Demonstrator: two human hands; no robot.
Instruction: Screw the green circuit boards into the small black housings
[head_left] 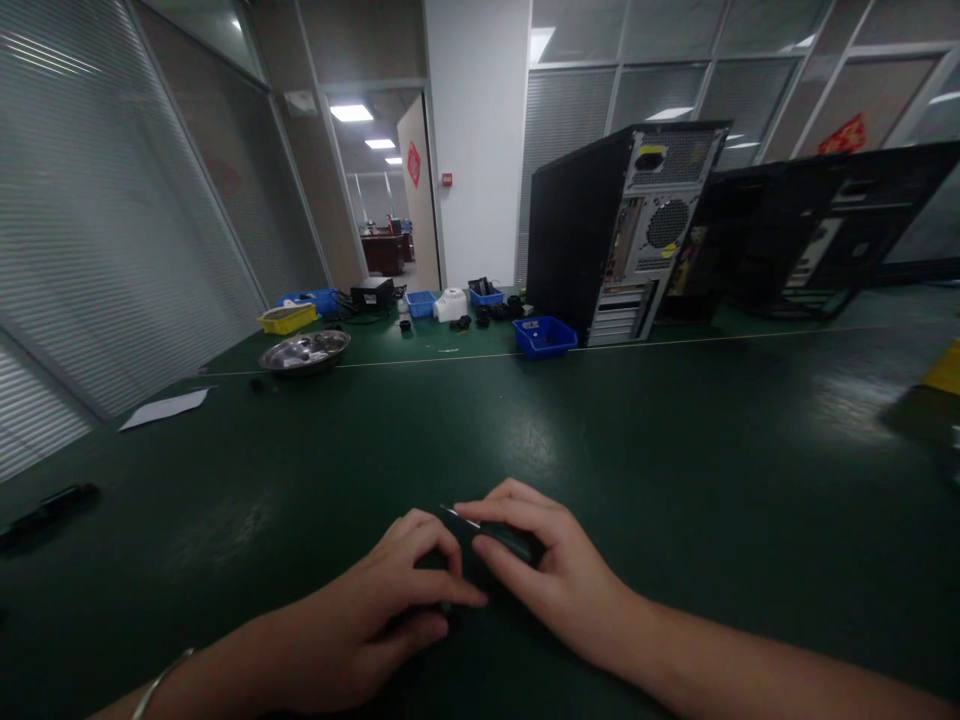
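Lower centre, left hand (405,590) and right hand (540,565) – fingers curled, pinching one small dark part (495,535); green table (675,450), computer tower (622,230) upper right

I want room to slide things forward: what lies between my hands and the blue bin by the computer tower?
Only bare green table, in the head view, between the hands and blue bin.

Before you, a smooth green table mat (675,450) with a dull sheen; a shiny metal dish (305,351); glossy blue plastic bin (545,336); matt black metal computer tower (615,235); white paper sheet (163,408).
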